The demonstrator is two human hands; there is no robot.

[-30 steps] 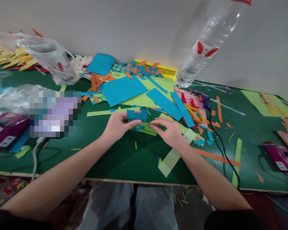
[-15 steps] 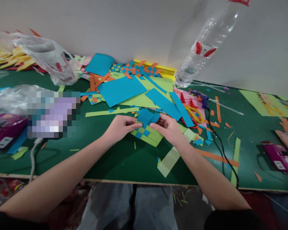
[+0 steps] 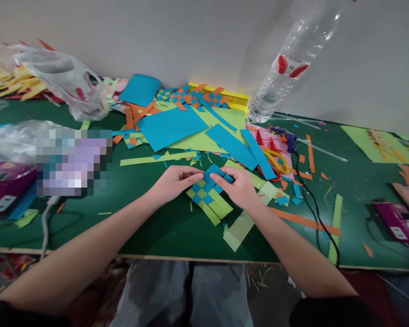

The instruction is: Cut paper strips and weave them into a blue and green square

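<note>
Between my hands is a small woven paper piece (image 3: 201,194), a checker of blue and light green strips. Its blue strips point away from me, and the green strip ends hang loose toward me. My left hand (image 3: 179,181) pinches its left edge between thumb and fingers. On the right, my right hand (image 3: 236,181) is closed on the blue strips, thumb on top and fingers beneath. The piece is held just over the green tabletop (image 3: 150,236); whether it touches the top I cannot tell. A pale green strip (image 3: 248,218) lies beside my right wrist.
Blue sheets (image 3: 172,127) and woven blue-orange pieces (image 3: 191,97) lie behind my hands. A plastic bottle (image 3: 293,68) leans at the wall. Yellow-handled scissors (image 3: 277,161) and a black cable (image 3: 306,195) are to the right. A phone-like blurred object (image 3: 77,163) and plastic bags (image 3: 75,86) are left.
The woven piece has turned and tilted, so more of its checker face and green ends show. My right thumb has slid inward over the blue strips; my left hand has barely moved.
</note>
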